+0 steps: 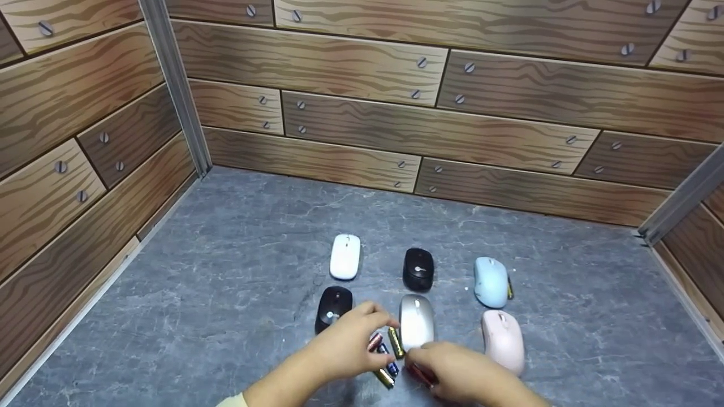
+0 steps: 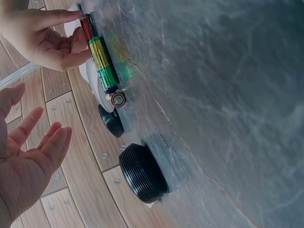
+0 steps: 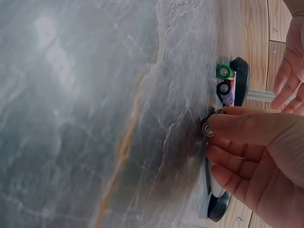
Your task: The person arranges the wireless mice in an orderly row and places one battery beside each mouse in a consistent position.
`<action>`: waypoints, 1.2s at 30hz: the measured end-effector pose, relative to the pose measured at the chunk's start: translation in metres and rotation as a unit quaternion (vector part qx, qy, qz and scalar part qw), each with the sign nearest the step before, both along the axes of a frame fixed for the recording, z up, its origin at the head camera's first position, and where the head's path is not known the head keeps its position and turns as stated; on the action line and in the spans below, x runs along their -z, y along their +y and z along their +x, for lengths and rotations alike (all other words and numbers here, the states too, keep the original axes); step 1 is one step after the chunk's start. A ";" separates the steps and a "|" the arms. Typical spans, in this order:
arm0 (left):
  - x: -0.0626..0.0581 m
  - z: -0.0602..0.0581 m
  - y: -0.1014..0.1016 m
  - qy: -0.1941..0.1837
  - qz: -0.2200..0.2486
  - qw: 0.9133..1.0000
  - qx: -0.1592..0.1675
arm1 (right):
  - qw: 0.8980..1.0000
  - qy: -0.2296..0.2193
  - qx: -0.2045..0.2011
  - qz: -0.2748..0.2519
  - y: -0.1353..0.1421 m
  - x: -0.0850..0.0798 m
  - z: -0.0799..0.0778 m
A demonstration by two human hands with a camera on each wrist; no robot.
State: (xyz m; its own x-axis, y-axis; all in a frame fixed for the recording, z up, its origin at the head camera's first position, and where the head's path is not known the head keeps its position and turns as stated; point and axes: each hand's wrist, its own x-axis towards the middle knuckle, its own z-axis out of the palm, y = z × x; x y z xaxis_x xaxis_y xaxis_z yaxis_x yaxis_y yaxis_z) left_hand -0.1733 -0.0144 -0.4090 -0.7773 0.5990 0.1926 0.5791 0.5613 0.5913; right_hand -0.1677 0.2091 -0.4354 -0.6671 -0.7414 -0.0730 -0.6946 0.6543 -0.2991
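My right hand (image 1: 458,370) pinches a red battery (image 1: 418,374) low over the tabletop, just below a silver mouse (image 1: 417,321). In the right wrist view the thumb and fingertips meet around that red battery's end (image 3: 207,128). My left hand (image 1: 348,345) hovers with fingers spread beside a small cluster of batteries; its palm and parted fingers show in the left wrist view. The cluster holds a pinkish-red battery (image 1: 374,341), a blue battery (image 1: 390,364), a gold-green battery (image 1: 384,377) and a gold-and-black battery (image 1: 396,343) by the silver mouse.
Behind the left hand sits a black mouse (image 1: 334,305), partly covered. Further back are a white mouse (image 1: 345,257), another black mouse (image 1: 418,269) and a light blue mouse (image 1: 491,282) with a battery (image 1: 510,287) alongside. A pink mouse (image 1: 503,342) stands right of the right hand.
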 end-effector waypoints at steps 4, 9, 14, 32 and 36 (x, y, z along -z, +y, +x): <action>0.000 0.000 0.000 0.000 -0.003 1.000 -0.002 | 1.000 -0.014 -0.002 0.005 0.000 0.001 -0.001; 0.001 0.001 0.000 0.004 -0.007 1.000 -0.004 | 1.000 -0.026 0.006 0.009 -0.001 0.000 0.000; 0.002 0.001 0.001 0.006 -0.019 1.000 -0.002 | 1.000 -0.020 0.012 0.009 0.000 0.000 0.001; 0.008 0.000 0.002 0.007 -0.014 1.000 0.002 | 0.999 -0.033 0.020 -0.010 0.003 -0.011 -0.002; 0.008 -0.001 0.003 0.002 -0.016 1.000 -0.001 | 0.998 -0.048 0.026 -0.031 0.006 -0.018 -0.004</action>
State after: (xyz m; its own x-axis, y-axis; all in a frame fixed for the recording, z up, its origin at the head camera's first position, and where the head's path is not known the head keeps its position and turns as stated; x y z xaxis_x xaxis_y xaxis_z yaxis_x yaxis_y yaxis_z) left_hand -0.1747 -0.0113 -0.4172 -0.7783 0.6028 0.1758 0.5794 0.5815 0.5710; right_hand -0.1718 0.2152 -0.4177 -0.6964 -0.7116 -0.0925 -0.6270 0.6661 -0.4040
